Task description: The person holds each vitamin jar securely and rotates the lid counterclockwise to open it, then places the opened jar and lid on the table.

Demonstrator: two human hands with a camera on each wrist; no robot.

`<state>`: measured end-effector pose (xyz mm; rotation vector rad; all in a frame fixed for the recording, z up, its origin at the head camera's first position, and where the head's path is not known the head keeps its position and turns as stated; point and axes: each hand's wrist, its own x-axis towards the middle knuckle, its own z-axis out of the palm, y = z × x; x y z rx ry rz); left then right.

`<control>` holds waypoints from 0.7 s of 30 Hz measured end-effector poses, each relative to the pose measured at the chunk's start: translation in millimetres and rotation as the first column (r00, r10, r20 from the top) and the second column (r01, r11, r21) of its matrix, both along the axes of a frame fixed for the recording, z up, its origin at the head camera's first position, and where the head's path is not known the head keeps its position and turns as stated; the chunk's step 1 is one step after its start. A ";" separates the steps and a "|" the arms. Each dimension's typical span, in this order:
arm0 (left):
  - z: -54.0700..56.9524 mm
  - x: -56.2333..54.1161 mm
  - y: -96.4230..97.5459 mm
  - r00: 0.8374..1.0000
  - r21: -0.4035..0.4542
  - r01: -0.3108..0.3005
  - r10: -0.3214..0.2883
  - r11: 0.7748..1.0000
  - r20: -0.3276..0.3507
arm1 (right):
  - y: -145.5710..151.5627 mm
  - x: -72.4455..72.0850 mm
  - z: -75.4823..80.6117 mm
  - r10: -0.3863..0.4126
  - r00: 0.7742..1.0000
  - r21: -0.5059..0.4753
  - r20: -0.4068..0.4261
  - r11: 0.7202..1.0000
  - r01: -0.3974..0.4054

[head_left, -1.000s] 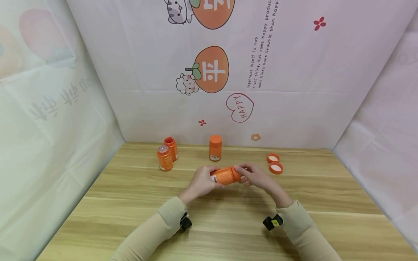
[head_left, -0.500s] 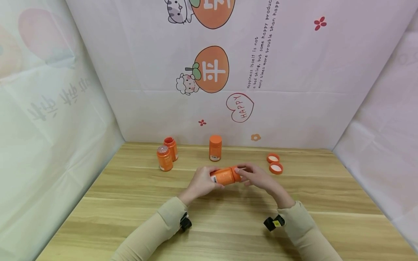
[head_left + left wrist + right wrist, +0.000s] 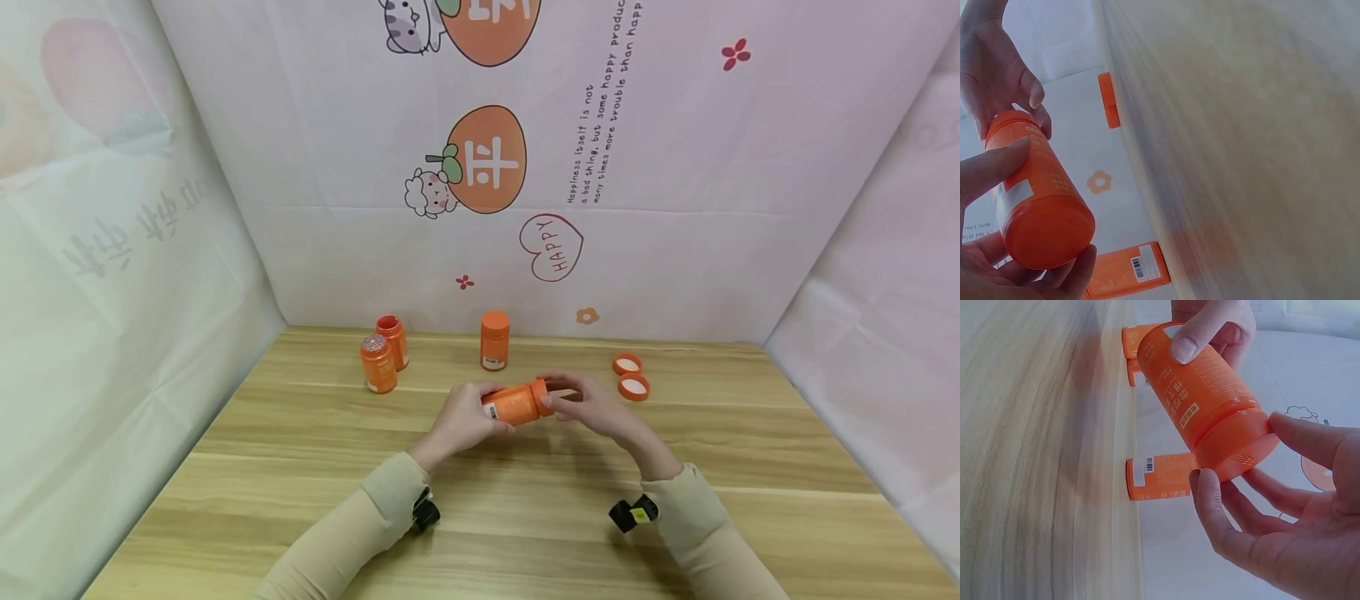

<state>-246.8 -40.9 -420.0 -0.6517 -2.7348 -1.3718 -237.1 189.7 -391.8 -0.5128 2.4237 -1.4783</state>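
Observation:
An orange pill bottle [image 3: 513,406] lies tilted in the air above the table, its capped end to the right. My left hand [image 3: 467,414] grips the bottle's body near its base, the thumb along one side in the left wrist view. My right hand [image 3: 596,408] holds the orange screw cap [image 3: 1238,445] by its rim; in the right wrist view the fingertips [image 3: 1209,487] touch opposite sides of it. The cap sits on the bottle's neck, and a small dotted print shows on its top.
At the back left stand two uncapped orange bottles, a nearer one [image 3: 378,367] and one behind it [image 3: 399,343]. A capped bottle [image 3: 494,342] stands at the back middle. Two removed caps, a far one [image 3: 627,363] and a near one [image 3: 634,387], lie white-lined side up at right.
My right hand's fingers have shifted round the cap, the thumb moving down its near side, and the right wrist has drifted slightly right. The left hand keeps the bottle almost still.

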 end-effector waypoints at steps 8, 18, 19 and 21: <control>-0.6 0.8 0.4 1.000 -0.002 0.004 -0.004 1.000 -0.002 | 3.5 -0.7 0.0 0.059 0.997 -0.029 -0.047 0.998 -0.060; 0.0 1.4 1.0 1.000 -0.001 0.009 -0.009 1.000 -0.010 | 5.5 -1.1 -0.7 0.057 0.993 -0.010 -0.103 0.998 -0.058; 0.1 1.4 1.1 1.000 -0.001 0.009 -0.009 1.000 -0.008 | 5.7 -1.2 -0.9 0.055 0.993 -0.008 -0.109 0.998 -0.056; 0.3 1.5 1.3 1.000 0.001 0.010 -0.010 1.000 -0.004 | 6.2 -1.2 -1.3 0.054 0.991 -0.010 -0.120 0.998 -0.056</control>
